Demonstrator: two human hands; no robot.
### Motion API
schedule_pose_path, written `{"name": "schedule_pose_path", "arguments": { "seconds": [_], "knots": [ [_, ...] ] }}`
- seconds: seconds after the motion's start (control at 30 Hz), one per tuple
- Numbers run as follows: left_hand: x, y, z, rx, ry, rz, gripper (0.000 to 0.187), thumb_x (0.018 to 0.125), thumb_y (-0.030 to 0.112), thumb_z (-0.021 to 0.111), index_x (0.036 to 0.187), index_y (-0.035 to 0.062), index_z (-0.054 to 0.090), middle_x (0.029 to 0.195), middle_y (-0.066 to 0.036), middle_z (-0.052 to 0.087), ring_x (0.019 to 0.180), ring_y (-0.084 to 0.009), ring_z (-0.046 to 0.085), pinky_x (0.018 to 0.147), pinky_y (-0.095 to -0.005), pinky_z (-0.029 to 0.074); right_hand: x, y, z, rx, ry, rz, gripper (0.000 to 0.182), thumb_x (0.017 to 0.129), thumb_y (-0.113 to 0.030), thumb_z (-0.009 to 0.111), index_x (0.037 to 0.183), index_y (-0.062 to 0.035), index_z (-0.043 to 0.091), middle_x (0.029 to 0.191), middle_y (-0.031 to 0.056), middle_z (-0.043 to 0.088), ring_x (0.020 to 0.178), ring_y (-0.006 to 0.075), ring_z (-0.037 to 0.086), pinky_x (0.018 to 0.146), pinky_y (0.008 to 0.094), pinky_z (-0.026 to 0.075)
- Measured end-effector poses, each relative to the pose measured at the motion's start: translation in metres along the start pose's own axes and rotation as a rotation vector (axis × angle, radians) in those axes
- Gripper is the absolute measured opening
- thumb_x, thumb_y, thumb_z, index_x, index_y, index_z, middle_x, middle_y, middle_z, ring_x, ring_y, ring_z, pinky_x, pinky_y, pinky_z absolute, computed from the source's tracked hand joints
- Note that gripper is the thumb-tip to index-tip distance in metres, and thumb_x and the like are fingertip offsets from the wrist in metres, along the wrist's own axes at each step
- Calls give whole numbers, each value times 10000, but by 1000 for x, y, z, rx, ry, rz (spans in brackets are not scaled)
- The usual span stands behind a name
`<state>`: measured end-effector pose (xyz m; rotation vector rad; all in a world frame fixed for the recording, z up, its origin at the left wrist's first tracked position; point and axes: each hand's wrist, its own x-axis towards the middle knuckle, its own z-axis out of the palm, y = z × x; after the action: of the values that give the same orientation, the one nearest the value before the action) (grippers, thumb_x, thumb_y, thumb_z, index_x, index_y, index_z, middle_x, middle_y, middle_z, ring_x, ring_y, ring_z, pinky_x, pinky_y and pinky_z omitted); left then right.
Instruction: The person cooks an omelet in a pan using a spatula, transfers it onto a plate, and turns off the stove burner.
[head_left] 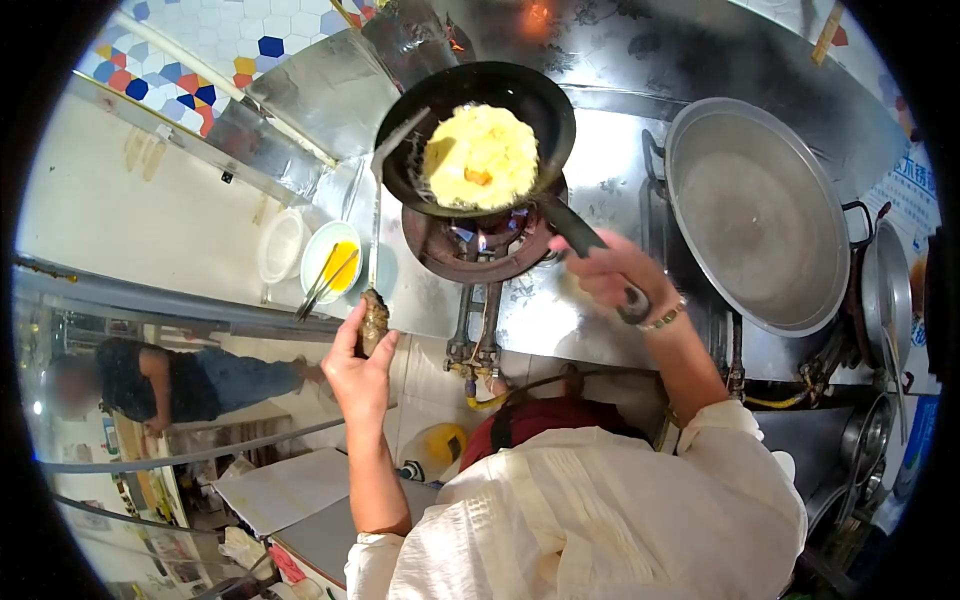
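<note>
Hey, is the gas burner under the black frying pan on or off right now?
On: small flames show in the round gas burner beneath the black frying pan.

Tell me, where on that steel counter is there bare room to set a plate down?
Bare steel counter lies between the black pan and the big metal wok, and in front of the burner. Left of the burner is crowded: egg bowl, white container.
</note>
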<state>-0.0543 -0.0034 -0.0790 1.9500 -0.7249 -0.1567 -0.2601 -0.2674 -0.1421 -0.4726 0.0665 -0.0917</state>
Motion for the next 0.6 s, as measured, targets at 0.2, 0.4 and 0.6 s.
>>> {"name": "schedule_pose_path", "arguments": {
  "seconds": [0.2, 0.4, 0.6],
  "knots": [
    [6, 20, 3, -122, 70, 56, 489, 696, -77, 696, 1164, -46, 558, 1031, -105, 635, 893, -122, 589, 805, -260, 474, 8, 3, 9, 246, -212, 67, 362, 919, -146, 510, 1198, 49, 387, 708, -39, 392, 515, -4, 376, 391, 161, 366],
    [-2, 21, 7, -107, 66, 27, 477, 702, -74, 694, 1160, -51, 561, 997, -97, 638, 858, -108, 584, 783, -252, 476, -19, -2, 27, 118, 0, 142, 347, 906, -132, 534, 1177, 36, 395, 699, -36, 390, 502, 6, 370, 390, 165, 371],
    [-4, 23, 11, -46, 23, -2, 468, 716, -73, 679, 1166, -66, 548, 1066, -113, 613, 926, -133, 578, 836, -257, 458, -4, 8, 12, 125, -44, 105, 297, 905, -114, 524, 1153, 6, 414, 654, -46, 384, 472, 6, 366, 364, 157, 322]
  ]
}}
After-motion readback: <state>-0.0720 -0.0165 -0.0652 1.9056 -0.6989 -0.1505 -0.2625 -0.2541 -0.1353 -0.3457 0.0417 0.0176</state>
